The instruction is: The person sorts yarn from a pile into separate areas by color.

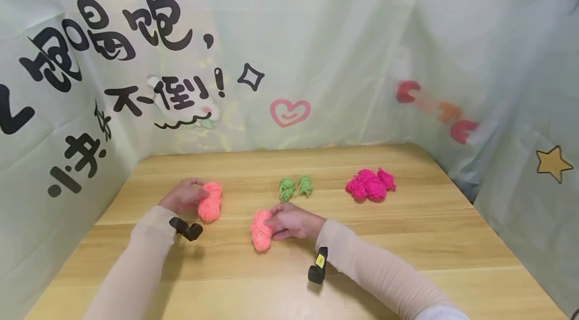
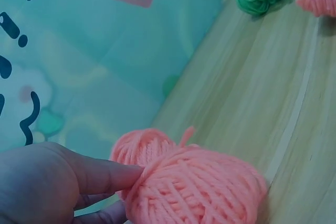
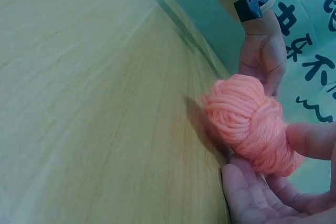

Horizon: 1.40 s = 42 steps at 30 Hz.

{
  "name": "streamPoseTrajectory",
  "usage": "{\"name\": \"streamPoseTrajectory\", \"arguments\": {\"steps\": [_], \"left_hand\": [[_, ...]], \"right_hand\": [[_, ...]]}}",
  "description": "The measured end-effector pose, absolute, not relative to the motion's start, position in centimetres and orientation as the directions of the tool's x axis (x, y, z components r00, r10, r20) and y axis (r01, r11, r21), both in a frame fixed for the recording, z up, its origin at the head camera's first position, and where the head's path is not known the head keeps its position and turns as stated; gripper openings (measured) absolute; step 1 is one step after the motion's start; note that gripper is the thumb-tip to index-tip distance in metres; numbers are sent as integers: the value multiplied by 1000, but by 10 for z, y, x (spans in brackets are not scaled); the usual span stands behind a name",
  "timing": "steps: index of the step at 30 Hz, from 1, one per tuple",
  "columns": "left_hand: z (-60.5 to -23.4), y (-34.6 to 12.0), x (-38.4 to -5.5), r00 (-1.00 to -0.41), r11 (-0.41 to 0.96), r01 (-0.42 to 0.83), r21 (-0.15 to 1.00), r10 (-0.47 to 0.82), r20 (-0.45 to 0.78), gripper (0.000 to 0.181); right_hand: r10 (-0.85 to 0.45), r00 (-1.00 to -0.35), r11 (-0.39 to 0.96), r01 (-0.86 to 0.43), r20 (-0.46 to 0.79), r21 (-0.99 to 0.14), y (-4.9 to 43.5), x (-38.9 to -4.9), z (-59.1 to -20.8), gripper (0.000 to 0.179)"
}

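Note:
On the left of the table, my left hand [image 1: 186,195] grips a coral-pink ball of yarn [image 1: 210,204] by its narrow waist. The left wrist view shows the thumb pressed into that yarn [image 2: 197,187], with a short loose end sticking up. Nearer the middle, my right hand [image 1: 293,220] pinches a second coral-pink ball of yarn [image 1: 261,232]. In the right wrist view the thumb lies on one side of this yarn [image 3: 252,121] and the fingers curl underneath.
Two small green balls of yarn [image 1: 296,188] lie behind my right hand. A cluster of magenta yarn balls [image 1: 371,185] sits at the back right of the wooden table [image 1: 407,239]. A printed curtain [image 1: 344,59] stands around the back and sides.

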<state>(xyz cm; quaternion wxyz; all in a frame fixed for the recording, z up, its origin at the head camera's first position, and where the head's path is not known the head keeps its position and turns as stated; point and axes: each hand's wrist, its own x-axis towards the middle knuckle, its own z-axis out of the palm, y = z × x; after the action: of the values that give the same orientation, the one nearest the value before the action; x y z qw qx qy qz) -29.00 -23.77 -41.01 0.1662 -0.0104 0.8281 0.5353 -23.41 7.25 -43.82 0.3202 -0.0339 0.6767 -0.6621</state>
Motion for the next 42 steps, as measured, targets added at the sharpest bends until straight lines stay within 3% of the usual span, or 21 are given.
{"name": "streamPoseTrajectory", "arguments": {"steps": [7, 15, 22, 26, 32, 42], "left_hand": [[-405, -242, -294, -947, 470, -183, 864, 152, -284, 43], [-410, -249, -296, -890, 143, -412, 900, 148, -431, 41], [-413, -254, -299, -916, 298, -334, 894, 120, -382, 34], [-415, -257, -299, -906, 274, -366, 889, 111, -408, 36], [-415, -261, -300, -941, 485, -252, 837, 80, -330, 37], [-409, -265, -302, -964, 672, -149, 725, 66, -259, 40]], "right_hand": [[-478, -786, 123, 383, -393, -915, 74, -238, -438, 33], [-473, -789, 122, 383, -393, -916, 73, -238, -441, 33], [-469, -793, 119, 380, -390, -917, 74, -237, -440, 34], [-473, -790, 121, 382, -391, -916, 74, -238, -440, 34], [-483, -785, 126, 376, -388, -918, 72, -237, -440, 29], [-471, -797, 95, 379, -377, -920, 66, -241, -438, 38]]}}
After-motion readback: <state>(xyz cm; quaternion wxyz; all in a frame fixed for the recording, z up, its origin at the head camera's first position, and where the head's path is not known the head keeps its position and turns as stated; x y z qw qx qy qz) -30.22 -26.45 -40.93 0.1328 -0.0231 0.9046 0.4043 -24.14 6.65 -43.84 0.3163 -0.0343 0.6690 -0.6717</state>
